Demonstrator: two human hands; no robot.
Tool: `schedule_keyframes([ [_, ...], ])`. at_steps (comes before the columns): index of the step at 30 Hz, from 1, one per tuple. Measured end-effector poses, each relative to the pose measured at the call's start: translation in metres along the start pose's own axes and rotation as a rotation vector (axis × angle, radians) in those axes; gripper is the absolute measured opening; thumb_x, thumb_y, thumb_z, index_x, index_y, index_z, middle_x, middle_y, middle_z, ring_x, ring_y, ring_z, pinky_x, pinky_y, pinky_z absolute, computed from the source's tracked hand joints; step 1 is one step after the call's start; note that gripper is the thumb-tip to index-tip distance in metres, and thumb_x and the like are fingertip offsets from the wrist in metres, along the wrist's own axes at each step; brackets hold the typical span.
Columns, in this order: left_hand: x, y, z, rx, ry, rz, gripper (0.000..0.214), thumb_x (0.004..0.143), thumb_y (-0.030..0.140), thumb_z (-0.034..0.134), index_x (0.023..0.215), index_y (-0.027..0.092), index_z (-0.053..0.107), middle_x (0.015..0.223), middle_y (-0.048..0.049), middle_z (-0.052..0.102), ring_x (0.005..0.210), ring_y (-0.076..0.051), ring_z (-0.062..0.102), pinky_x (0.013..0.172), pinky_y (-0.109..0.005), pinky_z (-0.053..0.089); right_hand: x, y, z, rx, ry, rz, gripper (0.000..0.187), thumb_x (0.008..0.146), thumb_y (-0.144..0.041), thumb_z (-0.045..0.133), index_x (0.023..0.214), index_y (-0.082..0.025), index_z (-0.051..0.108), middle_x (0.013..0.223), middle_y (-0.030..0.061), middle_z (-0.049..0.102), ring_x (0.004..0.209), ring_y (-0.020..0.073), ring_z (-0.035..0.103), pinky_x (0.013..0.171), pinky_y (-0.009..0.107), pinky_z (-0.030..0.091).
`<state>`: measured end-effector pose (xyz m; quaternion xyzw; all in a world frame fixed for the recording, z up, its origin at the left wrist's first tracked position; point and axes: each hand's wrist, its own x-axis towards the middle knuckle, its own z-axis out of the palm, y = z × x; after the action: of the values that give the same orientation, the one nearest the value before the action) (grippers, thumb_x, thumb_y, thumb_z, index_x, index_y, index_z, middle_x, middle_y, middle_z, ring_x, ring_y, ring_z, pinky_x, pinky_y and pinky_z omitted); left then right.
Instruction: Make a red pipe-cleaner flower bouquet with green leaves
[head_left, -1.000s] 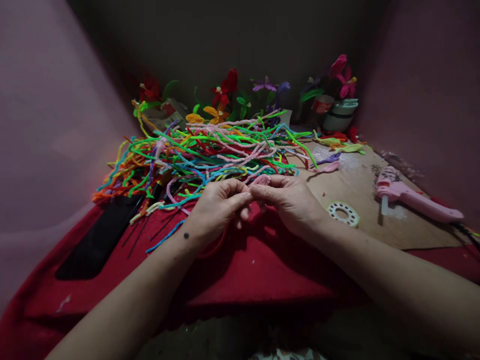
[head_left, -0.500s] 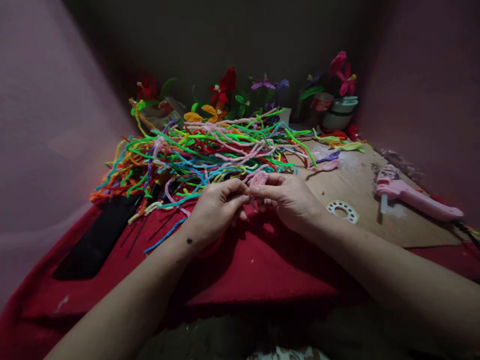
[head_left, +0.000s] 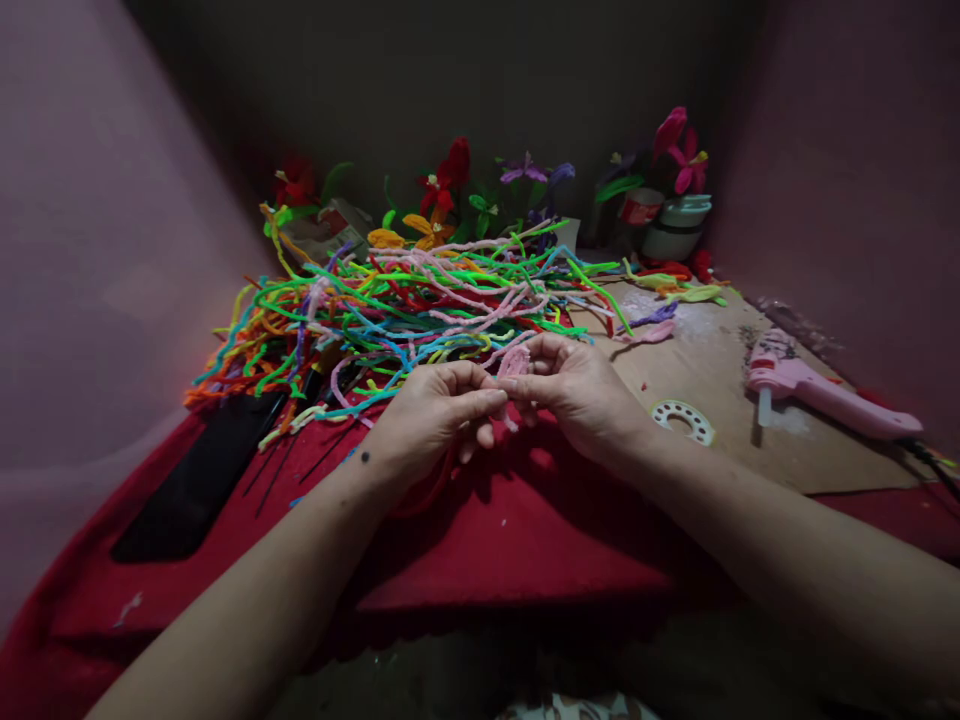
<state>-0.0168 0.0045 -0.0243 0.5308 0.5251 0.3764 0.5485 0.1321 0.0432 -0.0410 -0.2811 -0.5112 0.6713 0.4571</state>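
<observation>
A pink pipe cleaner (head_left: pixel 514 364), bent into a loop, stands up between my two hands over the red cloth. Its base is pinched by my right hand (head_left: pixel 574 390), with thumb and index finger pressed together. My left hand (head_left: pixel 442 408) meets it from the other side, thumb and forefinger closed at the lower end of the same pink piece. A short pink end (head_left: pixel 510 422) hangs below the fingertips. Just beyond the hands lies a heap of pipe cleaners (head_left: pixel 420 300) in many colours.
A pink glue gun (head_left: pixel 825 390) rests on a cardboard sheet (head_left: pixel 727 370) at right, near a white ring with holes (head_left: pixel 684 422). A black phone (head_left: pixel 195 480) lies at left on the red cloth (head_left: pixel 517 560). Fuzzy flowers (head_left: pixel 442 190) and a lidded jar (head_left: pixel 677 225) stand behind.
My left hand has shifted slightly, its thumb now extended along the pink piece near my right fingertips. Both hands still hold the loop; the surroundings are unchanged.
</observation>
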Motion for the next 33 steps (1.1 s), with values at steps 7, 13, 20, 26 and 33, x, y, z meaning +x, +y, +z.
schedule_keyframes([
  [7, 0.000, -0.002, 0.001, -0.059, -0.041, 0.019, 0.019, 0.076, 0.034, 0.061, 0.074, 0.016, 0.055, 0.052, 0.0039, 0.057, 0.035, -0.005, 0.044, 0.034, -0.016, 0.031, 0.004, 0.001, -0.006, -0.033, 0.013, -0.046, 0.022, 0.074, -0.033, 0.062, 0.064, -0.013, 0.062, 0.057, -0.0015, 0.054, 0.049, 0.0071, 0.043, 0.045, 0.022, 0.030],
  [13, -0.002, 0.001, 0.004, -0.002, -0.031, 0.000, 0.024, 0.078, 0.036, 0.057, 0.070, 0.014, 0.057, 0.048, 0.0031, 0.054, 0.036, -0.005, 0.041, 0.034, -0.015, 0.029, 0.002, 0.003, -0.005, -0.045, -0.037, -0.060, 0.016, 0.074, -0.026, 0.063, 0.065, -0.013, 0.065, 0.062, -0.0002, 0.060, 0.054, 0.0082, 0.048, 0.050, 0.023, 0.034],
  [20, -0.002, 0.010, 0.007, 0.247, -0.012, 0.018, 0.013, 0.072, 0.013, 0.053, 0.059, 0.014, 0.052, 0.037, 0.0054, 0.048, 0.031, -0.006, 0.040, 0.033, -0.016, 0.030, -0.008, -0.003, 0.001, -0.206, -0.033, -0.138, 0.020, 0.074, -0.028, 0.063, 0.060, -0.013, 0.064, 0.058, 0.0001, 0.059, 0.051, 0.0079, 0.044, 0.049, 0.023, 0.032],
  [26, -0.004, 0.011, 0.005, 0.272, -0.005, 0.009, 0.018, 0.073, 0.019, 0.054, 0.056, 0.014, 0.050, 0.039, 0.0040, 0.050, 0.032, -0.006, 0.041, 0.035, -0.017, 0.032, -0.005, 0.001, 0.000, -0.115, -0.026, -0.114, 0.018, 0.074, -0.026, 0.062, 0.061, -0.014, 0.064, 0.060, 0.0008, 0.059, 0.052, 0.0085, 0.044, 0.051, 0.024, 0.033],
  [33, -0.002, 0.008, 0.006, 0.185, -0.087, -0.001, 0.018, 0.071, 0.018, 0.056, 0.054, 0.014, 0.051, 0.038, 0.0041, 0.049, 0.031, -0.006, 0.041, 0.034, -0.016, 0.030, -0.002, 0.005, 0.001, 0.110, 0.016, 0.048, 0.012, 0.063, -0.021, 0.071, 0.056, -0.015, 0.063, 0.053, -0.0020, 0.057, 0.049, 0.0081, 0.046, 0.050, 0.023, 0.032],
])
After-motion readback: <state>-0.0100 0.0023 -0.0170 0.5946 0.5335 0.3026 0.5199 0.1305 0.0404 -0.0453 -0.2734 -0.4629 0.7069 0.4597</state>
